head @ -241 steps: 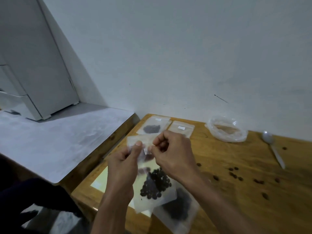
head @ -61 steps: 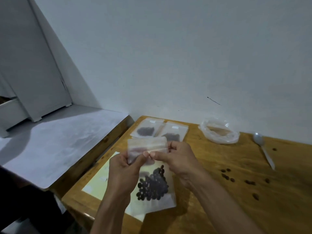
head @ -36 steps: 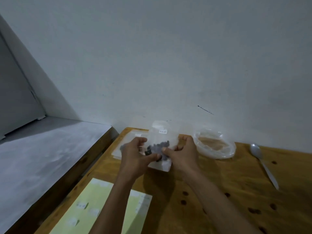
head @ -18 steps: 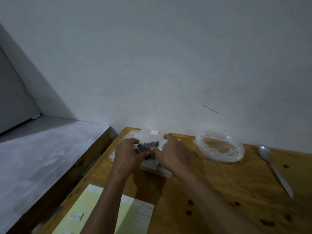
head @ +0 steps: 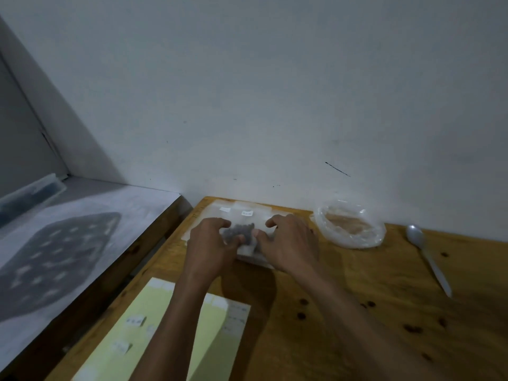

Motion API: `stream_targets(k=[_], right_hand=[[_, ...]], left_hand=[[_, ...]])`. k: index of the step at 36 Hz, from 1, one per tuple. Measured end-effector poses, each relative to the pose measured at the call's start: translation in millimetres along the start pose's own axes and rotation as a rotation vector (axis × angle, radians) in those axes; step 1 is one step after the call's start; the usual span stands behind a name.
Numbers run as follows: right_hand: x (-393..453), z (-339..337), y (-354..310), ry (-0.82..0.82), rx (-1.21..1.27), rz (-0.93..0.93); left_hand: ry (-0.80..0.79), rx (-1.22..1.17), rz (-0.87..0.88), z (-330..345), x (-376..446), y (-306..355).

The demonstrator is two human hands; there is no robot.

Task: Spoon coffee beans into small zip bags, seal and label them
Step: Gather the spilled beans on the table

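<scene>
Nearest, a pale yellow label sheet lies on the wooden table, a few white stickers on it. Loose coffee beans dot the wood to its right. Farther in, both hands meet over a small zip bag of dark beans, lying flat on other bags near the far left corner, its labelled top toward the wall. The left hand and right hand curl their fingers and pinch the bag's near part. Right of them sit a crumpled plastic bag and a spoon, its bowl toward the wall.
</scene>
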State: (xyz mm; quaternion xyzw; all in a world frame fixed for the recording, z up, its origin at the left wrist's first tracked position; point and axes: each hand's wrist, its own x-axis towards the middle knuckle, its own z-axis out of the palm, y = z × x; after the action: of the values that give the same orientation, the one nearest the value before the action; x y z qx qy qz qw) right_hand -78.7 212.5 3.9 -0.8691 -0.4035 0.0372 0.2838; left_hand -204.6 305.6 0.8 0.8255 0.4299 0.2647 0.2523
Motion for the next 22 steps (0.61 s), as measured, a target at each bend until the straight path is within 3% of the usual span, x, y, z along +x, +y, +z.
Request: stream_targets(k=[5, 12, 22], right_hand=[[-32, -32, 22, 0.054, 0.077, -0.018], [-78, -64, 59, 0.064, 0.078, 0.014], [-98, -25, 67, -0.119, -0.085, -0.008]], left_hand=[[0.049, -0.039, 0.095, -7, -36, 23], [-0.002, -0.069, 0.153, 17, -92, 35], [0.019, 0.061, 0.243, 69, -127, 20]])
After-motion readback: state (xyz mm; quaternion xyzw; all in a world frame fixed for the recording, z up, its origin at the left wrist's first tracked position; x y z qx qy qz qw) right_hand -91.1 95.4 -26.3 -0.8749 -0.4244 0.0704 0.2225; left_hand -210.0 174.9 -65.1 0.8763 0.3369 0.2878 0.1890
